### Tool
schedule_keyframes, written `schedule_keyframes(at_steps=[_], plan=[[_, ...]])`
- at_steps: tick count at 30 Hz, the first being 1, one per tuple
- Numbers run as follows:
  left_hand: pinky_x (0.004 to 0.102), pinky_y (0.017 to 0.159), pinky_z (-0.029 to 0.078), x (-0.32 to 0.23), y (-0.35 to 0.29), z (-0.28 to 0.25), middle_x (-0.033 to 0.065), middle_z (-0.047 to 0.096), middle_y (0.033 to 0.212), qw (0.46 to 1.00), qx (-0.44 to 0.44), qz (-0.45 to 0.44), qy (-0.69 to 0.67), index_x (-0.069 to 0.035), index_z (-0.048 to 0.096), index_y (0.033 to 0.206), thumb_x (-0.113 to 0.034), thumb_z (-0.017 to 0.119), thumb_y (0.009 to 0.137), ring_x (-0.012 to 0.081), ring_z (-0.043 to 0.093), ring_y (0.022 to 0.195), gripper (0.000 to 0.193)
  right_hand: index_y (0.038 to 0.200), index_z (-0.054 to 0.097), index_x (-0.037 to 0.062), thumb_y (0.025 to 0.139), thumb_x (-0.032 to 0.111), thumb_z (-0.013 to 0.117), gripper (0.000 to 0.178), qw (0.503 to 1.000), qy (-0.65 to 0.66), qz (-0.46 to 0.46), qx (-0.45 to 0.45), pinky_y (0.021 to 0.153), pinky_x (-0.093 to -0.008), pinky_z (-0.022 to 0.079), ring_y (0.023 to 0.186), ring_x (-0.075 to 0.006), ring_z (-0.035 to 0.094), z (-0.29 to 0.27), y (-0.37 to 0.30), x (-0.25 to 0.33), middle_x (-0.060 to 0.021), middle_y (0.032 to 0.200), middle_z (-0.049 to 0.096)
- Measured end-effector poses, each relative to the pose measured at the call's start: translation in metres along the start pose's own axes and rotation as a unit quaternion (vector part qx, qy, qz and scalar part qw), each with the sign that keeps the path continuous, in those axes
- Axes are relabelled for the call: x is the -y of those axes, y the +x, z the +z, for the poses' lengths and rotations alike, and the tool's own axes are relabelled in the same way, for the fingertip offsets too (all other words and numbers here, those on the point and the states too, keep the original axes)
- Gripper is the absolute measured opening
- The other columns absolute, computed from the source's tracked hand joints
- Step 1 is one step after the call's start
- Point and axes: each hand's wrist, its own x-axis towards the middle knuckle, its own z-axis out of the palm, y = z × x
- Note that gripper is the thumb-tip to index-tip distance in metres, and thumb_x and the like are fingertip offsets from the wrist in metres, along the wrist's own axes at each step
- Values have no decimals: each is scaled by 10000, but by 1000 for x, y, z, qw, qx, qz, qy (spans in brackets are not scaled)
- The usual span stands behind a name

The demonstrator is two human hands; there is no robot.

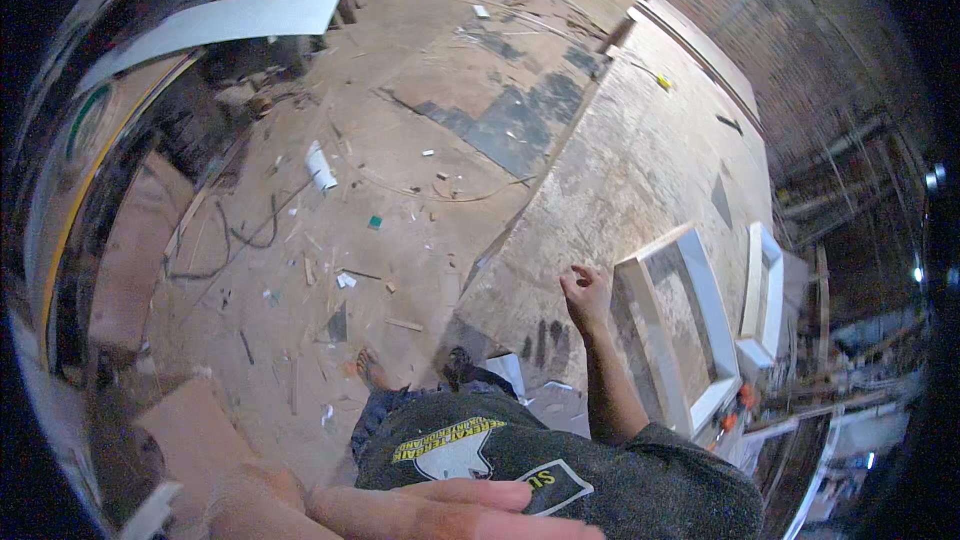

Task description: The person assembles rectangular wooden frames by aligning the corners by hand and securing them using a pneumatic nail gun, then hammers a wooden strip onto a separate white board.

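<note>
My right hand (587, 295) is over the worktable with its fingers curled in, and nothing shows in them. Just right of it a rectangular wooden frame (652, 325) lies on the table, bare wood on one side and white on the others; a gap separates hand and frame. Close to the camera, my left hand (450, 512) reaches across the lower edge with fingers stretched out, holding nothing that I can see. A second, smaller white frame (771, 280) rests farther right, near the table's edge.
The long worktable (620, 160) carries a yellow tape measure (663, 83) and a dark slim object (730, 125). An orange tool (740, 400) is beside the frames. Offcuts and a white curled piece (320, 167) litter the floor. A white board (235, 25) stands out at far left.
</note>
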Motion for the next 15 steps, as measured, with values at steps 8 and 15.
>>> schedule_keyframes(at_steps=[8,15], plan=[[695,1185,57,90,14,7,109,528,1469,923,-98,152,340,-156,557,1431,-668,528,937,420,404,1396,712,1095,724,16,809,257,791,380,983,34,160,-86,800,-374,543,876,-255,671,13,-113,-40,-167,988,680],[582,1064,360,88,50,121,133,610,1334,508,26,-240,-827,-119,557,1293,-451,554,972,302,566,1230,462,1230,606,94,899,344,716,428,857,225,333,-321,713,-374,504,817,-182,590,32,-192,-182,-42,910,587]])
